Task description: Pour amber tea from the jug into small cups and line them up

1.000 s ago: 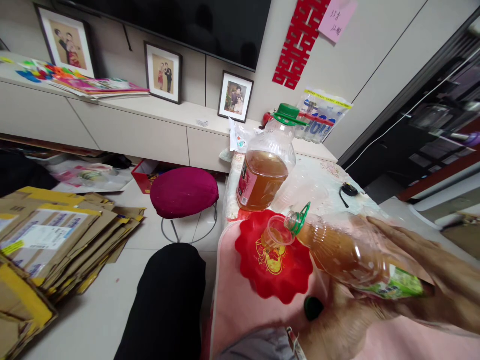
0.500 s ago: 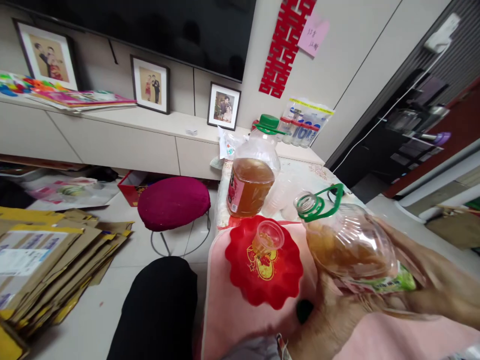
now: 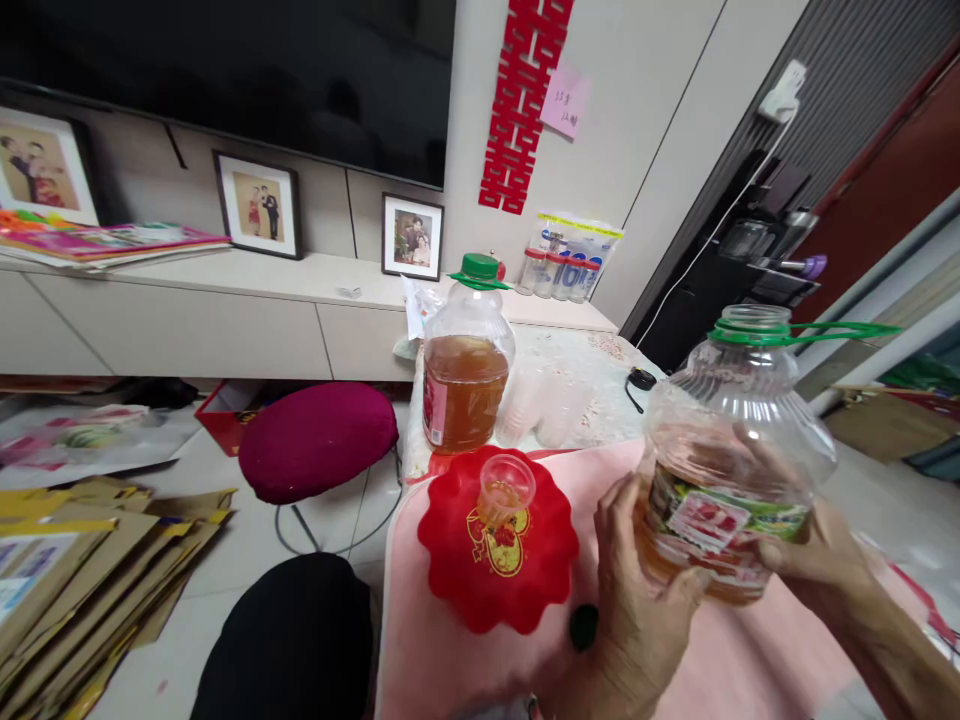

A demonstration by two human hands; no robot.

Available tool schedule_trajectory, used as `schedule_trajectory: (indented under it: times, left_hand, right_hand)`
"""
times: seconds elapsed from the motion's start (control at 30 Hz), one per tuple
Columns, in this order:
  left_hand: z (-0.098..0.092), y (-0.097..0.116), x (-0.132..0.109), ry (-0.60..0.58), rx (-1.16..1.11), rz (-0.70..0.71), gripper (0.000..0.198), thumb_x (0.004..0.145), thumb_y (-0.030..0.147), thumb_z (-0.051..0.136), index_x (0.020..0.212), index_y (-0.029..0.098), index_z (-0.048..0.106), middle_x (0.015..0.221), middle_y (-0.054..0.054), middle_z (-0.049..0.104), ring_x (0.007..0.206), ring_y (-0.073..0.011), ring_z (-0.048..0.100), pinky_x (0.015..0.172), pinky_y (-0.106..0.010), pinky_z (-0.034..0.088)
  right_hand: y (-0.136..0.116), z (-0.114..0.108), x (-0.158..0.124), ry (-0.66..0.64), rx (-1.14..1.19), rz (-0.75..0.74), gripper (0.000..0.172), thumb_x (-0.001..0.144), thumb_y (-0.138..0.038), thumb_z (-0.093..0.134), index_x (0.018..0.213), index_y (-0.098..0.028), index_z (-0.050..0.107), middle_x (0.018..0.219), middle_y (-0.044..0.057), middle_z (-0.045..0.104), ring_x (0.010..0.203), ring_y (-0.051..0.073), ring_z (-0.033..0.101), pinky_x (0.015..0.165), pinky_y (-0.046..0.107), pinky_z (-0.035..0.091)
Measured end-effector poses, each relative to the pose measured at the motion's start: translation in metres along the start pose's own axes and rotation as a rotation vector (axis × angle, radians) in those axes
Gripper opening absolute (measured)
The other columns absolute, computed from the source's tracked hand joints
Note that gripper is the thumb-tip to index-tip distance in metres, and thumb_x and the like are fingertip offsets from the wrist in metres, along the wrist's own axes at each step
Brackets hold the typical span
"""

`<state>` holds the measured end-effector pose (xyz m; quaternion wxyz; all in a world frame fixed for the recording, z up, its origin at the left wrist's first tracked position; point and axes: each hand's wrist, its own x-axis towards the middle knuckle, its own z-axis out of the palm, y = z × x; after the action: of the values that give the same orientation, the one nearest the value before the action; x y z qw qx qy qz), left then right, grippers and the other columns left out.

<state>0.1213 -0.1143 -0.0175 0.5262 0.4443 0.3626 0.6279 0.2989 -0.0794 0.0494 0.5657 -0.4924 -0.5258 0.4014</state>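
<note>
Between my two hands is a large clear plastic bottle (image 3: 739, 440), nearly upright, with amber liquid, an open mouth and a green carry handle sticking out to the right. My left hand (image 3: 637, 590) is wrapped round its lower left side. On its right side, my right hand (image 3: 817, 550) grips with the thumb across the label. To the left, a small clear plastic cup (image 3: 505, 488) with some amber liquid stands on a red scalloped plate (image 3: 457, 590). A dark green cap (image 3: 583, 627) lies beside the plate, close to my left wrist.
A second bottle (image 3: 466, 370) with a green cap stands behind the plate, next to stacked clear cups (image 3: 536, 405). A tape measure (image 3: 641, 379) lies further right. A magenta stool (image 3: 319, 440) and flattened cardboard (image 3: 112, 590) are at the left. The pink cloth (image 3: 420, 660) covers the near tabletop.
The bottle in my hands has gone from tilted toward the cup to nearly upright, moving right. The cup stays on the plate. The view has shifted slightly.
</note>
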Motion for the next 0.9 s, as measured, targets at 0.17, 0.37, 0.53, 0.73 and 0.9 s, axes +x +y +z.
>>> schedule_trajectory:
  times: [0.17, 0.37, 0.53, 0.73, 0.9]
  left_hand:
    - [-0.004, -0.013, -0.003, 0.105, 0.361, 0.200, 0.090, 0.078, 0.001, 0.058, 0.160, 0.029, 0.032, 0.167, -0.007, 0.040, 0.158, -0.0224, 0.037, 0.133, -0.044, 0.038]
    - [-0.004, -0.023, -0.004, 0.197, 0.636, 0.241, 0.091, 0.089, 0.012, 0.053, 0.167, 0.027, 0.010, 0.174, -0.012, 0.025, 0.162, -0.0285, 0.029, 0.129, -0.053, 0.041]
    - [-0.006, -0.029, -0.002, 0.240, 0.716, 0.232, 0.089, 0.090, 0.013, 0.052, 0.168, 0.024, 0.010, 0.173, -0.016, 0.024, 0.161, -0.0329, 0.028, 0.129, -0.058, 0.036]
    - [-0.007, -0.036, 0.003, 0.257, 0.785, 0.217, 0.099, 0.088, 0.013, 0.053, 0.168, 0.026, -0.004, 0.174, -0.019, 0.017, 0.161, -0.0386, 0.025, 0.125, -0.064, 0.040]
    - [-0.009, -0.035, 0.002, 0.255, 0.869, 0.204, 0.108, 0.086, 0.013, 0.057, 0.166, 0.028, -0.014, 0.173, -0.020, 0.021, 0.157, -0.0401, 0.032, 0.121, -0.061, 0.048]
  right_hand:
    - [0.026, 0.026, 0.009, 0.036, 0.110, -0.068, 0.117, 0.046, -0.044, 0.103, 0.152, -0.034, 0.054, 0.146, 0.013, 0.061, 0.134, 0.049, 0.056, 0.104, 0.062, 0.056]
    - [0.052, 0.054, 0.023, 0.016, 0.193, -0.124, 0.125, 0.052, -0.039, 0.102, 0.161, -0.036, 0.038, 0.149, 0.012, 0.057, 0.138, 0.044, 0.053, 0.108, 0.066, 0.050]
    - [0.069, 0.068, 0.026, 0.006, 0.234, -0.156, 0.126, 0.060, -0.037, 0.099, 0.165, -0.037, 0.028, 0.154, 0.011, 0.053, 0.141, 0.040, 0.051, 0.112, 0.062, 0.049]
    - [0.081, 0.072, 0.028, 0.000, 0.237, -0.148, 0.131, 0.058, -0.038, 0.100, 0.166, -0.038, 0.025, 0.155, 0.011, 0.051, 0.144, 0.039, 0.049, 0.117, 0.060, 0.044]
    - [0.084, 0.071, 0.026, -0.053, 0.220, -0.109, 0.129, 0.061, -0.040, 0.098, 0.166, -0.040, 0.023, 0.157, 0.010, 0.049, 0.144, 0.039, 0.048, 0.116, 0.060, 0.044]
